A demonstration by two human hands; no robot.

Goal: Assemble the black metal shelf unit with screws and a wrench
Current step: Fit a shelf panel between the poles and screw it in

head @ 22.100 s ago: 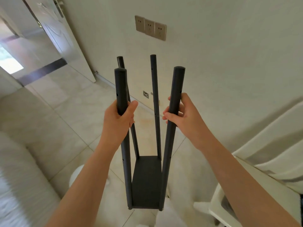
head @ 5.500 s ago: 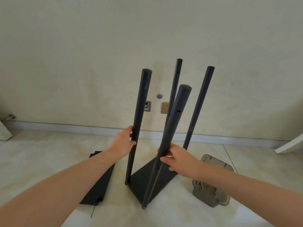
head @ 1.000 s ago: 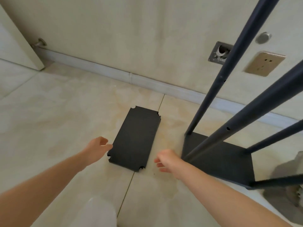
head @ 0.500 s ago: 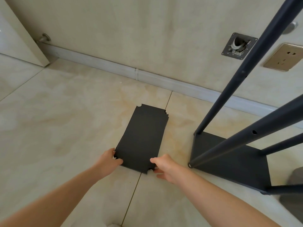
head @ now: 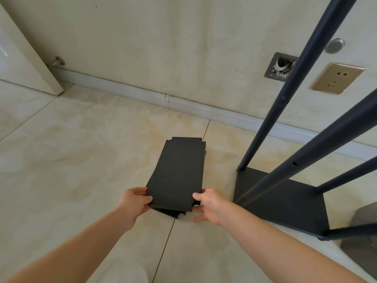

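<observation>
black shelf panel (head: pixel 177 172) now lifted off stack, my left hand (head: pixel 132 203) and right hand (head: pixel 208 205) pinching near corners; frame (head: pixel 281 197) at 3 o'clock, ready for fitting.

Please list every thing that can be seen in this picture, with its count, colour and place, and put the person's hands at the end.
Flat black metal shelf panel with notched corners: one, black, lifted at its near end by both hands.
Further black panel beneath it: at least one, black, on the floor; only edges show.
Black metal shelf frame with base plate: one, black, on the floor at right.
Round black metal poles: four, black, rising from the frame's corners.
Beige tiled floor: one, beige.
Gold wall socket: one, gold, on the wall at right.
Grey object: one, grey, right edge, cut off.
Left hand: grips the panel's near left corner.
Right hand: grips the near right corner.
</observation>
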